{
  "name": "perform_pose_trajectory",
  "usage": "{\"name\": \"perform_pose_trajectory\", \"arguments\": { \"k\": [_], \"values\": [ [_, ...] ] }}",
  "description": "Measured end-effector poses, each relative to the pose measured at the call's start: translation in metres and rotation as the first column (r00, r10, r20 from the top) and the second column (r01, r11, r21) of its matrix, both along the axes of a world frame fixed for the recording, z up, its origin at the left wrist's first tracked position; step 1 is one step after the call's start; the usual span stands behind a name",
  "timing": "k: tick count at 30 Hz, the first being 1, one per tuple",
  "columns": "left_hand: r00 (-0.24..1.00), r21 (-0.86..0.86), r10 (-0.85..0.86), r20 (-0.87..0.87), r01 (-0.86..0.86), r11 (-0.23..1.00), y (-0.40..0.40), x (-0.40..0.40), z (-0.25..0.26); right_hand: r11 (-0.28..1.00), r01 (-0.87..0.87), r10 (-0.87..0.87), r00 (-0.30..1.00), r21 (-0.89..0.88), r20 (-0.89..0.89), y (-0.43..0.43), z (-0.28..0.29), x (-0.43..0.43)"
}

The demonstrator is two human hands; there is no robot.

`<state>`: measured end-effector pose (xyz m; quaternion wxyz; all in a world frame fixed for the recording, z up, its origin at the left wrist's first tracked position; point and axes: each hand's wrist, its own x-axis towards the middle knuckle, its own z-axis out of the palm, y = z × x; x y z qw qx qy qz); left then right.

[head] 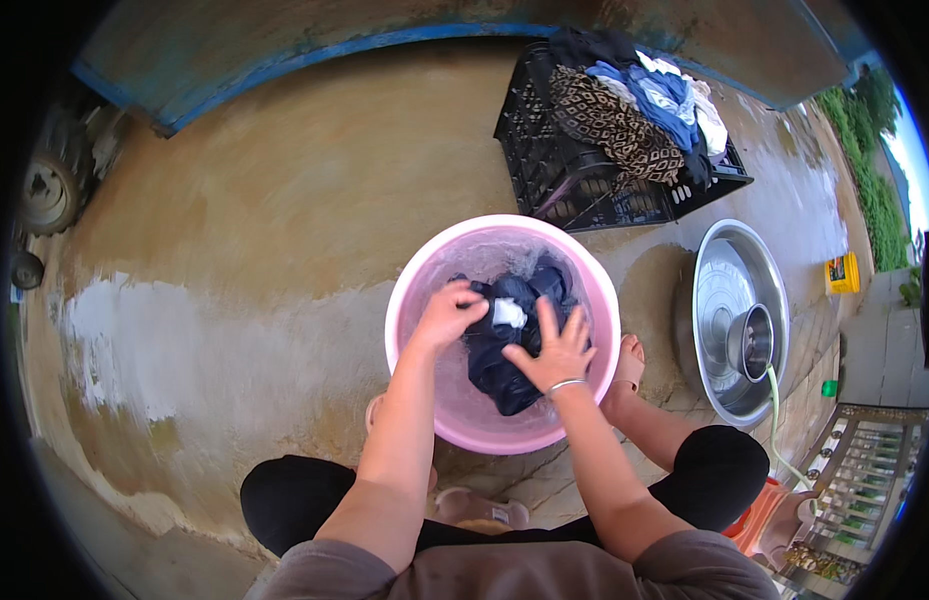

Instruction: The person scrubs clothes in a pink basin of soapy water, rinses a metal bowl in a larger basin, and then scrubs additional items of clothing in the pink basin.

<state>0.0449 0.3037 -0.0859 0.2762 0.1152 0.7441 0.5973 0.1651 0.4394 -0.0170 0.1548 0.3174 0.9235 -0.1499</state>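
Between my knees stands a pink plastic basin [409, 315] with water in it. A wet dark navy garment [502, 375] lies bunched in the water, and a small white patch [509, 313] shows on its upper part. My left hand [453, 309] is at the garment's left edge with the fingers curled; whether cloth is pinched between them is hidden. Over the garment's right side my right hand [558, 346] has its fingers spread and grips nothing. A silver bangle [567, 385] circles the right wrist.
A black plastic crate [543, 142] heaped with clothes [637, 112] stands beyond the basin. To the right, a large metal basin [723, 300] holds a metal pot [751, 343], with a pale green hose [775, 420] at the pot. Farther right sits a yellow bucket [842, 273]. The concrete floor [231, 247] is wet.
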Motion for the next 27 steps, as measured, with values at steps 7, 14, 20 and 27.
{"name": "perform_pose_trajectory", "arguments": {
  "k": [7, 14, 20, 27],
  "values": [
    [0.968, -0.536, 0.083, 0.238, 0.06, 0.842, 0.011, -0.003, -0.018, 0.999, -0.044, 0.046, 0.987, -0.017, 0.152, -0.006, -0.061, 0.003],
    [0.97, -0.784, -0.214, -0.116, 0.043, 0.62, 0.024, 0.007, -0.041, 0.993, -0.073, 0.088, 0.981, -0.095, 0.173, 0.005, -0.115, 0.009],
    [0.784, -0.849, -0.608, 0.126, 0.402, 0.342, 0.033, 0.002, -0.05, 0.956, -0.154, 0.18, 0.98, -0.249, 0.087, 0.041, -0.179, 0.027],
    [0.911, -0.501, -0.306, 0.275, 0.408, 0.763, 0.021, 0.016, -0.041, 0.937, -0.129, 0.17, 0.98, -0.323, 0.1, 0.06, -0.175, 0.02]
  ]
}}
